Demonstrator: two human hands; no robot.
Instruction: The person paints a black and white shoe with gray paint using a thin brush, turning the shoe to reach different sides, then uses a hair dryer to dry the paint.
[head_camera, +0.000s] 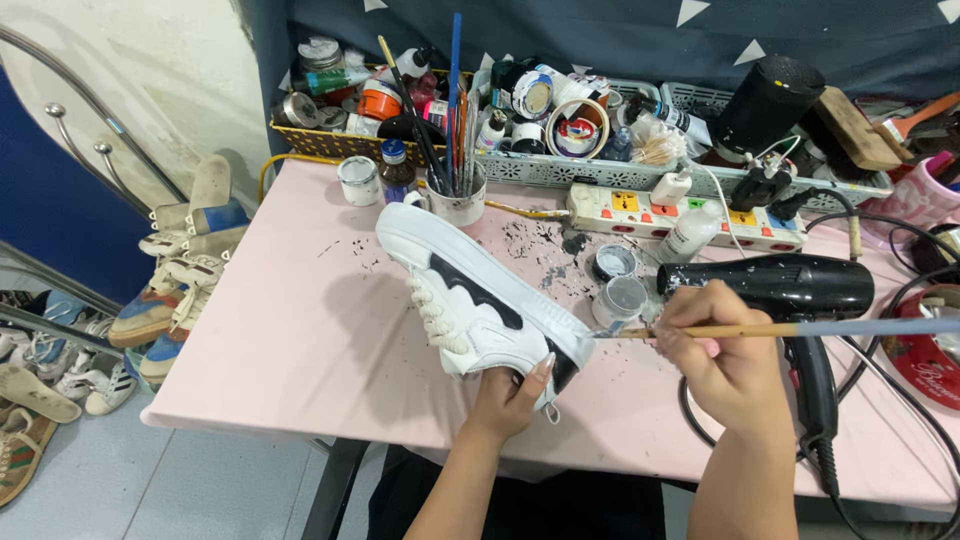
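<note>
Gripping a white sneaker (470, 290) at its heel, left hand (510, 395) curled shut, sole tilted up over the pink tabletop (300, 340). Right hand (725, 355) pinched around a paintbrush (780, 329), tip touching the heel, beside a black hairdryer (790, 290).

Pink table (300, 330), flecked with dark paint near its middle. Directly on top: black hair dryer (790, 288), white power strip (680, 215), two small open paint jars (617, 280), brush-filled mug (458, 200), white lattice tray (560, 170) crammed with bottles.
</note>
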